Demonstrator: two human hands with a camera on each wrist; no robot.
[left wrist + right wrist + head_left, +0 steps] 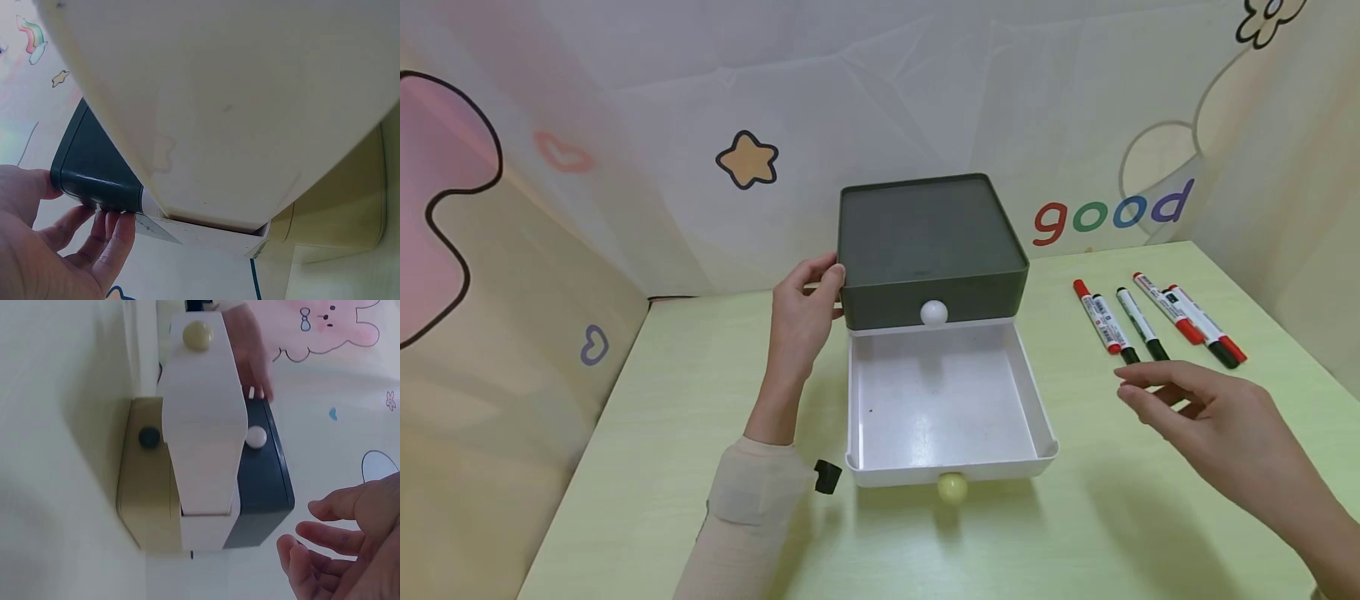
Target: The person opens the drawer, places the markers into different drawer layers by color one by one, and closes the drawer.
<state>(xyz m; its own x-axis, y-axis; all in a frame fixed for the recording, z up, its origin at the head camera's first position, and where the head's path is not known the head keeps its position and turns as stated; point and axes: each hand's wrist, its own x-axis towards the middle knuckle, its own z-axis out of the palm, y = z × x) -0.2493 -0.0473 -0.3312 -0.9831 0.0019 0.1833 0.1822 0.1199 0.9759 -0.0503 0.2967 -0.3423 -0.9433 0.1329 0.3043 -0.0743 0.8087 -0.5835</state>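
Observation:
A small desktop drawer box (932, 229) has a dark grey-green top tier with a white knob (934, 313). Below that tier, a white drawer (940, 400) with a pale yellow knob (952, 489) is pulled far out; only a tiny dark speck shows inside. My left hand (801, 317) grips the left side of the top tier, thumb at its upper edge and fingers against its side. To the right, my right hand (1217, 433) hovers with loosely bent fingers and holds nothing. It is closest to several markers (1138, 321) with red and black caps.
Under the white drawer lies a beige tier (147, 481) with a dark knob (149, 437). A printed cloth (880, 100) hangs behind and beside the pale green table (700, 483). A black piece (828, 477) sits by the left sleeve.

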